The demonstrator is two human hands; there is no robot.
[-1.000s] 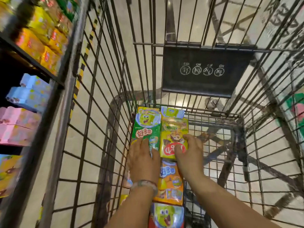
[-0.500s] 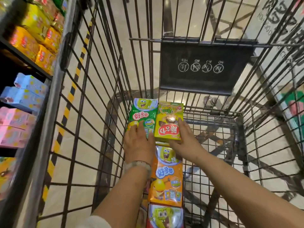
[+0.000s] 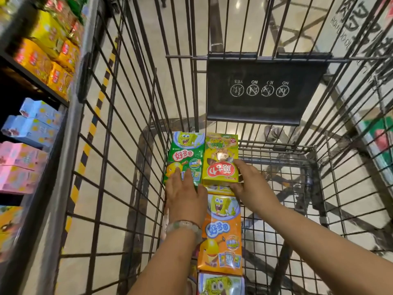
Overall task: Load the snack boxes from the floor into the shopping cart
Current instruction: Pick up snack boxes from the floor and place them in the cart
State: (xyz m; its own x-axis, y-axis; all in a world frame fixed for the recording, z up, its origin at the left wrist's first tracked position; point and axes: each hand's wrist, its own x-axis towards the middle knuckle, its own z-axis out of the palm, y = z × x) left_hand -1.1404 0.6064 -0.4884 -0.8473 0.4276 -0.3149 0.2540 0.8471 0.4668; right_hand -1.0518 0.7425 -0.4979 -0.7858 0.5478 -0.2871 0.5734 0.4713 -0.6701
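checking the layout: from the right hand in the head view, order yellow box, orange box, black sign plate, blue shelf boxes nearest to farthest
1. yellow box: held by the right hand.
2. orange box: just below-left.
3. black sign plate: far cart end.
4. blue shelf boxes: outside, far left.

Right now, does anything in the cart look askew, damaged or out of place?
Nothing damaged or spilled. One oddity: the yellow-green box under the right hand lies with its print upside down beside the green box, which the left hand rests on.
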